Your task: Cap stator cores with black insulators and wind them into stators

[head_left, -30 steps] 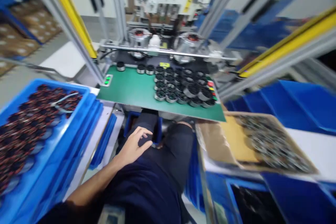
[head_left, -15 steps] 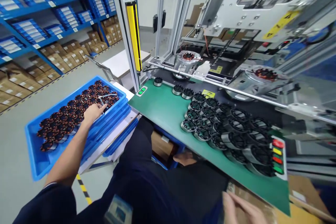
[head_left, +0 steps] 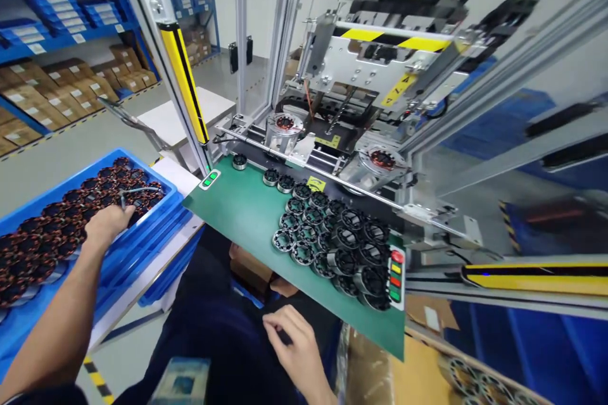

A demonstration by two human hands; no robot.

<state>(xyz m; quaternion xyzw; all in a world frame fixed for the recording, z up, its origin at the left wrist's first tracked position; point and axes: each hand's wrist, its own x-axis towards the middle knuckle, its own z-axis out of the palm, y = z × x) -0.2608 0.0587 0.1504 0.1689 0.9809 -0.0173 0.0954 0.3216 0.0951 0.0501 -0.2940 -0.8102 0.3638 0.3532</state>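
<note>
My left hand (head_left: 107, 224) reaches into a blue tray (head_left: 156, 223) packed with copper-wound stators (head_left: 42, 240). Its fingers curl down beside the end of a thin metal tool (head_left: 140, 190) lying on the stators; what they grip is hidden. My right hand (head_left: 294, 343) rests on my dark-trousered lap below the bench edge, fingers loosely apart and holding nothing. On the green bench mat (head_left: 237, 209) stands a cluster of several black ring-shaped parts (head_left: 332, 237).
Behind the mat a machine holds two round fixtures (head_left: 284, 128) (head_left: 382, 160) with wound stators. A coloured button panel (head_left: 395, 275) sits at the mat's right corner. Yellow light-curtain posts (head_left: 183, 79) flank the opening. A cardboard box of metal rings (head_left: 475, 381) lies at lower right. Shelving stands at left.
My view swung left and up. The left hand left my lap and went into the blue tray. The right hand came into view and settled on my lap.
</note>
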